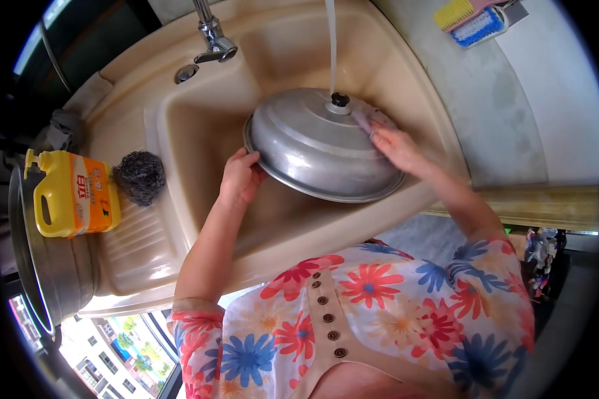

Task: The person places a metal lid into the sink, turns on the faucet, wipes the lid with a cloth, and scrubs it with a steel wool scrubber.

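Note:
A large domed metal lid (299, 143) with a black knob (340, 99) is tilted over the basin of the beige sink (203, 126). A stream of water (333, 53) falls from above onto the lid beside the knob. My left hand (241, 176) grips the lid's left rim, fingers partly hidden beneath it. My right hand (394, 145) presses a pale cloth (364, 114) against the lid's right side, near the rim.
On the ribbed drainboard at left lie a yellow detergent bottle (80, 193) and a dark scouring ball (140, 177). A large metal pot (66, 272) stands beyond it. The faucet (214, 43) rises at the sink's back; brushes (476, 23) lie at the upper right.

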Tool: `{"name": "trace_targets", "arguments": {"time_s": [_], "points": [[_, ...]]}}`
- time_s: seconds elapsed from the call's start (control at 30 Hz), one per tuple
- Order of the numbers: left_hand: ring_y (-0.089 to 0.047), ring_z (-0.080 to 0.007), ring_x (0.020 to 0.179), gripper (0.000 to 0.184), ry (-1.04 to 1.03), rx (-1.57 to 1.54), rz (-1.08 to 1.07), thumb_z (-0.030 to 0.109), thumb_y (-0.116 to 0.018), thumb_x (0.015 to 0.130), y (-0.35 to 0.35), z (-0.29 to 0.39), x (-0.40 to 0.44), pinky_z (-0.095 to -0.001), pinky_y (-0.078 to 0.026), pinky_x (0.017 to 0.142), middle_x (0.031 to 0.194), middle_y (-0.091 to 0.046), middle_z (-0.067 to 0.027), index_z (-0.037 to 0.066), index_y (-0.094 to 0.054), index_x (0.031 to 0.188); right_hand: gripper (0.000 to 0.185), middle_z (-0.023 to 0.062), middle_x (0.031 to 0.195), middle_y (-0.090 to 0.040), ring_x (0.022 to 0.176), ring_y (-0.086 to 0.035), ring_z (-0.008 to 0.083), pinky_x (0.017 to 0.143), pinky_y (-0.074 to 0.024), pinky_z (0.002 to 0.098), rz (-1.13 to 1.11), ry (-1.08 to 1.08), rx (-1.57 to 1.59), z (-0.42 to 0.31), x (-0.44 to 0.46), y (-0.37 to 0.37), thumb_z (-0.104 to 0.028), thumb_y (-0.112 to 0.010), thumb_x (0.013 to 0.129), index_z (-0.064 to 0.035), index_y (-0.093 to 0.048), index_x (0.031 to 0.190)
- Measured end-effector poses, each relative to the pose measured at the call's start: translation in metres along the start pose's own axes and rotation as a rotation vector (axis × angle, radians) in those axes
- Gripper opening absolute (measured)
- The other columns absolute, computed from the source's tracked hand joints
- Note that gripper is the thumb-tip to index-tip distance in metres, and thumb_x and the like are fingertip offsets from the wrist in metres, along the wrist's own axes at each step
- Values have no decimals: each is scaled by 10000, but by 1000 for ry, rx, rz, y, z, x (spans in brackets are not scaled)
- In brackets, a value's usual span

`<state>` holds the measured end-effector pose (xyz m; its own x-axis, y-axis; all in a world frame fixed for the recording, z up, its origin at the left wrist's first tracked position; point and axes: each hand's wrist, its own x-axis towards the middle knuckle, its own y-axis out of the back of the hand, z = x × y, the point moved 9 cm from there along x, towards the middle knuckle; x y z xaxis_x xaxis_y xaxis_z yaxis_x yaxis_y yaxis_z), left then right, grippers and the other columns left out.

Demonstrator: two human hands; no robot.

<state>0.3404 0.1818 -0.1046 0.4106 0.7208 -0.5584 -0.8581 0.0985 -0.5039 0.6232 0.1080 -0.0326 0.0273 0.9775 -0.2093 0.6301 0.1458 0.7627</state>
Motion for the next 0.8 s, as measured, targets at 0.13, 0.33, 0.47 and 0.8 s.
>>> {"name": "trace_targets", "arguments": {"time_s": [0.13, 0.33, 0.47, 0.8], "points": [[-581, -257, 926, 237, 19, 6, 25, 27, -359, 888, 1, -3, 2, -429, -492, 819, 1044, -566, -150, -43, -473, 1083, 396, 137, 1352, -408, 1310, -277, 332, 1042, -238, 484, -96, 430, -115, -95, -6, -42, -235, -427, 925, -30, -453, 1263], [-587, -257, 911, 156, 54, 34, 43, 7, -388, 872, 11, -14, 8, -423, -499, 810, 998, -580, -145, -33, -496, 976, 424, 180, 1263, -479, 1179, -440, 326, 984, -332, 418, -338, 323, -237, -101, 147, -101, -299, -397, 920, -1, -482, 1209], [-593, -270, 899, 168, 43, 69, 56, -4, -395, 860, 15, -12, 10, -438, -505, 797, 994, -581, -160, -46, -513, 972, 309, 188, 981, -628, 919, -599, 340, 793, -464, 389, -377, 142, -404, -56, 226, -100, -226, -452, 854, -6, -652, 939], [-603, -269, 822, 152, 20, 96, 68, -5, -436, 842, 8, -2, 5, -452, -528, 758, 906, -576, -155, -66, -487, 972, 231, 102, 993, -621, 846, -613, 209, 749, -510, 354, 10, -351, 978, 24, 202, 11, -118, -486, 896, -5, -566, 1081]]}}
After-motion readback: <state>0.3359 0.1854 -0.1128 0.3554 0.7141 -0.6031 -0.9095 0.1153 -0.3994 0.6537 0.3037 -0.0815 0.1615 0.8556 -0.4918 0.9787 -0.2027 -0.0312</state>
